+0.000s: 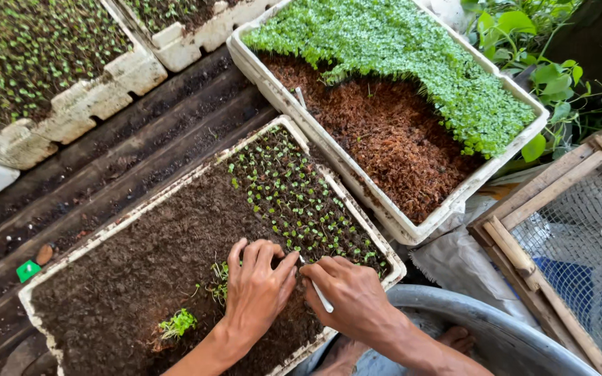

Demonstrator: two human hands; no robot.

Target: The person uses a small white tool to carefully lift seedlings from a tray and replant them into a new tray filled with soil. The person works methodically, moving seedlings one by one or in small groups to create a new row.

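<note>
Our right hand (353, 296) has its fingers closed around a thin white stick (322, 299), while the fingers of our left hand (258, 285) pinch at the dark soil beside it. We judge the foam tray (175, 184) about a third planted. Seedling rows (294, 202) fill its far end, and a loose clump of seedlings (178, 323) waits on the bare soil.

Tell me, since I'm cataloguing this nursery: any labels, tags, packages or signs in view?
Small green tag: lying on the dark planks left of the near seedling tray, squarish, bright green, too small to tell any marking.
No packages, signs or screens show.
</note>
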